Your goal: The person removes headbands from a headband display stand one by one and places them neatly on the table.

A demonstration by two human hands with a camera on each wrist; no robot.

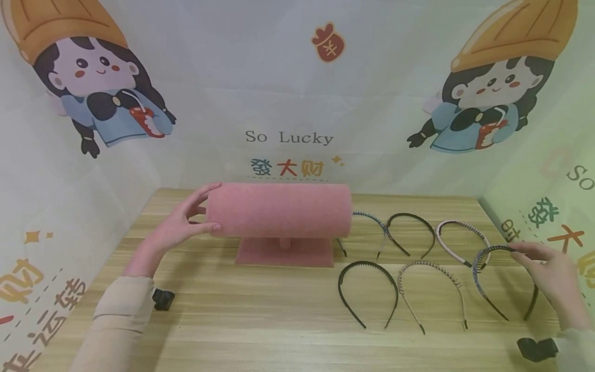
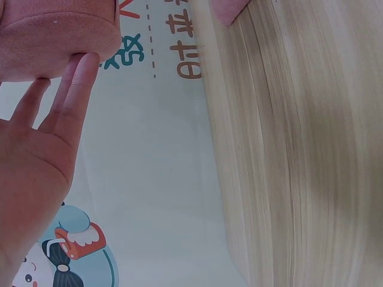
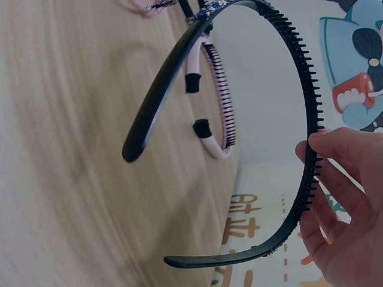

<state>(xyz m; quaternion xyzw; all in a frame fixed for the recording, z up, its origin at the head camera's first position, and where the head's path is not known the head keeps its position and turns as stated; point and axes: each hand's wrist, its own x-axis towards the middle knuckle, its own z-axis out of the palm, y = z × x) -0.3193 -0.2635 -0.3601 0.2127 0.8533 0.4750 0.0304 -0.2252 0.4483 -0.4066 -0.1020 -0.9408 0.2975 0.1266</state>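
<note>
A pink display stand (image 1: 279, 209), a thick horizontal roll on a post and flat base (image 1: 285, 254), stands on the wooden table. My left hand (image 1: 178, 222) holds the roll's left end, thumb at the front and index finger over the top. In the left wrist view, extended fingers (image 2: 75, 89) touch the end of the roll (image 2: 60, 48). At the far right, my right hand (image 1: 548, 268) pinches the top of a dark headband with blue speckled wrapping (image 1: 479, 276). Comb teeth line this headband (image 3: 310, 84) in the right wrist view, with thumb and fingers gripping the band.
Several headbands lie right of the stand: a blue one (image 1: 367, 214), a black one (image 1: 411, 216) and a pale pink one (image 1: 440, 235) behind; a black one (image 1: 343, 289) and a beige coiled one (image 1: 402, 281) in front. Printed cloth (image 1: 288, 93) hangs around the table.
</note>
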